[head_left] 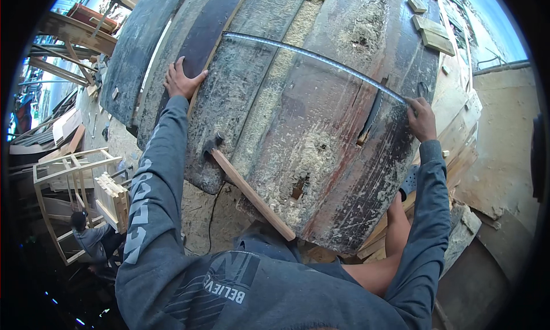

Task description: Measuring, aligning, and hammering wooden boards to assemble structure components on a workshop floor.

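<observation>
My left hand (182, 81) lies with fingers spread on a dark, smooth board (201, 29), its thumb by the board's pale edge. My right hand (421, 119) is closed on the right end of a measuring tape (312, 54), a long thin metal strip. The tape stretches across worn planks (286, 109), its other end at the dark board's edge. A hammer with a wooden handle (252, 193) rests on the near part of the planks, head toward the left. A narrow dark slot or tool lies left of my right hand; I cannot tell which.
Small wood blocks (433, 34) sit at the far right of the planks. Timber offcuts (458, 127) lie beyond the right edge. At left stand a wooden frame (71, 168) and a stack of pale wood pieces (112, 199), with another person (96, 238) beside them.
</observation>
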`<state>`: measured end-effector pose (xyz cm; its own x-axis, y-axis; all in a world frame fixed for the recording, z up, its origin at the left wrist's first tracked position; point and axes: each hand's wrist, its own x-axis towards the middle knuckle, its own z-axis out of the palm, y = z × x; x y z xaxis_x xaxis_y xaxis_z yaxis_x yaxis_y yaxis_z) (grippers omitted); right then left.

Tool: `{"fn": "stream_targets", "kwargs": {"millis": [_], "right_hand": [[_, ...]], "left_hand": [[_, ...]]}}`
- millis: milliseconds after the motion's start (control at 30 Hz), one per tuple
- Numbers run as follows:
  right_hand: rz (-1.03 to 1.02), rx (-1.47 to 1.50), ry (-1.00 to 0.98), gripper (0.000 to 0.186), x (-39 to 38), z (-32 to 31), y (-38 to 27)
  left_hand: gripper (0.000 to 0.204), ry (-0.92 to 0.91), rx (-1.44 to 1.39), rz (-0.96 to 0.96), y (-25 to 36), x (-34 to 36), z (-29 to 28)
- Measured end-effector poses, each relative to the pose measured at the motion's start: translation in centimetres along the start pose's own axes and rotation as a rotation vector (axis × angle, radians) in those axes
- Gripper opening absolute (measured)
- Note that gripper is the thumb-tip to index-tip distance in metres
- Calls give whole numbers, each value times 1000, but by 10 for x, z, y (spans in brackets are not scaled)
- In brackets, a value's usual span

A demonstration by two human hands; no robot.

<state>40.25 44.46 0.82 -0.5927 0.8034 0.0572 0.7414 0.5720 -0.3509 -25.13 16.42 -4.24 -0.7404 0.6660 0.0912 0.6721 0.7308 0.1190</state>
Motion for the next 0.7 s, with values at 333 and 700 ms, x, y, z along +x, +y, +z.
{"fn": "stream_targets", "kwargs": {"millis": [333,700], "right_hand": [[20,-66,7,26,-2,4,3],[29,-60,-2,27,-1,4,2]], "left_hand": [[100,73,-3,51,1,0,2],[101,66,-27,73,-3,2,5]]}}
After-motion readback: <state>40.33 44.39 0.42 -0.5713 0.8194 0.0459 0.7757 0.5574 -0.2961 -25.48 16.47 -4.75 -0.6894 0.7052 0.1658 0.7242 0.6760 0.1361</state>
